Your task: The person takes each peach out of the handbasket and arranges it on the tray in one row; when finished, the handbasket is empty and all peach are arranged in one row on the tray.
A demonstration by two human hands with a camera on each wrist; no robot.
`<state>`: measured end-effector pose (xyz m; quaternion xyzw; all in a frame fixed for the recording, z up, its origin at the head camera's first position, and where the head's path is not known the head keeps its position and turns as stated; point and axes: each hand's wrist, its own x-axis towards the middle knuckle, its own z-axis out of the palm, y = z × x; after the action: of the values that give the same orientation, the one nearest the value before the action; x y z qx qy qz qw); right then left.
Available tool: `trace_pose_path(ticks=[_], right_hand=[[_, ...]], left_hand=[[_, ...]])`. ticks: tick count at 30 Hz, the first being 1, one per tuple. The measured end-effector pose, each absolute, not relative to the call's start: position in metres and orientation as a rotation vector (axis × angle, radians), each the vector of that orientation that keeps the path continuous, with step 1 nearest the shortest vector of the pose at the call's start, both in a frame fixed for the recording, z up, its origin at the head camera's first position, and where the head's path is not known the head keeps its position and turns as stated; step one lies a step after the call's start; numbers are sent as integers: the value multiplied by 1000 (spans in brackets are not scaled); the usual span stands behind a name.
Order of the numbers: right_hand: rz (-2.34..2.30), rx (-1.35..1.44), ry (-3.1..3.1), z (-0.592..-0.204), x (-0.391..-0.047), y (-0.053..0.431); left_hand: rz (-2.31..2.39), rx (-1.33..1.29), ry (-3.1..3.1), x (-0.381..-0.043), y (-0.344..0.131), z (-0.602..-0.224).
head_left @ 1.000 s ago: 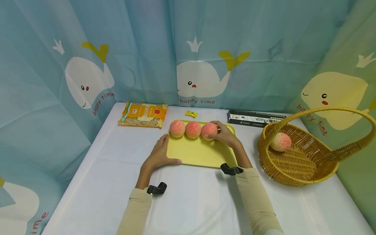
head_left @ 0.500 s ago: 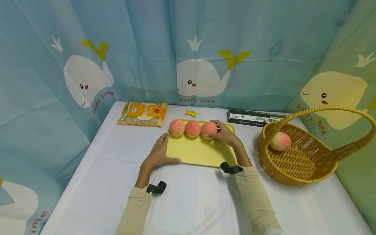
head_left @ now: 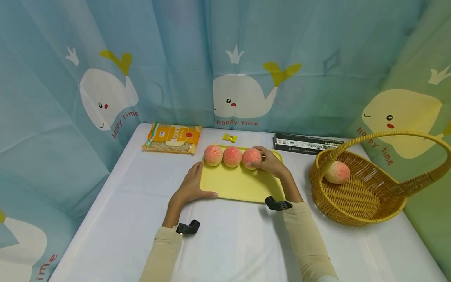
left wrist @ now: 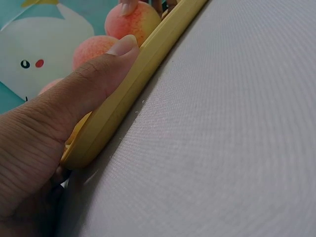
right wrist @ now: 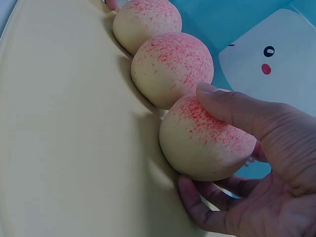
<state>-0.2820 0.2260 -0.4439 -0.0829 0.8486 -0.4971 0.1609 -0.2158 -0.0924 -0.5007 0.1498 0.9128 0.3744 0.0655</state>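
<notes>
Three round pink-and-cream toy peaches stand in a row along the far side of a yellow tray (head_left: 239,186): the left peach (head_left: 213,155), the middle peach (head_left: 232,156) and the right peach (head_left: 251,158). My right hand (head_left: 270,162) holds the right peach, thumb on its near upper side and fingers round its far side and underneath, as the right wrist view shows. At the tray's near left corner my left hand (head_left: 190,186) grips the tray, its thumb (left wrist: 98,74) along the front rim and its fingers along the left side.
A wicker basket (head_left: 356,223) with a tall handle stands at right, another peach (head_left: 337,172) inside. Behind the tray lie a noodle bag (head_left: 172,138), a small yellow packet (head_left: 230,138) and a black pasta box (head_left: 306,143). A whale-print curtain (head_left: 183,58) encloses the white table (head_left: 232,243).
</notes>
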Motion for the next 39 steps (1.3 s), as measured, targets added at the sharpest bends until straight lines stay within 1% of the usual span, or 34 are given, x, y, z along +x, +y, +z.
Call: trace_pose_path(ticks=[16,39], right_hand=[[-1494,-279,2340,-448,-280,228],[-1518,-228,2339,-444,-276,232]], left_hand=[[1132,463,2753,-215,-93,-500],[1120,462,2761,-215,-93,-501]])
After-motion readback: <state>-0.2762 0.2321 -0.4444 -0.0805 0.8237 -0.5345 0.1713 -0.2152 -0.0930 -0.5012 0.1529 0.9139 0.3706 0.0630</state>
